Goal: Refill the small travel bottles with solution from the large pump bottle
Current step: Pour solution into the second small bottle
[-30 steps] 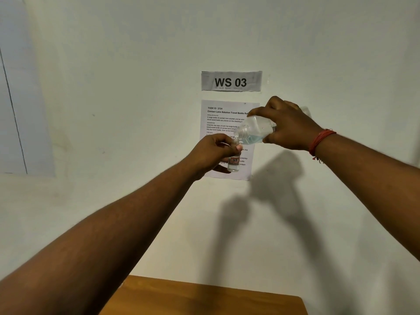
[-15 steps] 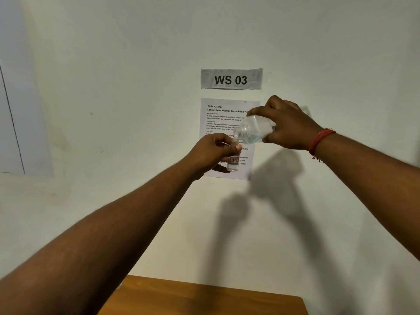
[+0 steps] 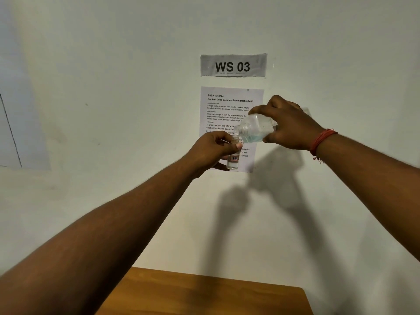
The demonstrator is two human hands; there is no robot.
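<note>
Plain white wall (image 3: pixel 113 110) behind. Right hand (image 3: pixel 288 126) is gripping the tipped large bottle (image 3: pixel 256 129), left hand (image 3: pixel 213 151) pinching the small travel bottle (image 3: pixel 233 163) below. Mouths barely lining up, so it's probably risking a spill.

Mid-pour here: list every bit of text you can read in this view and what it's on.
"WS 03": grey wall sign; the fine print under it is unreadable.
"TASK ID: 3724": instruction sheet.
"Contact Lens Solution Travel Bottle Refill": same sheet, its heading.
Sheet body: too small and partly hidden by the hands to quote reliably.
Red-bordered label on the small bottle: two characters, blurred, unreadable.
Large bottle: no text visible.
</note>
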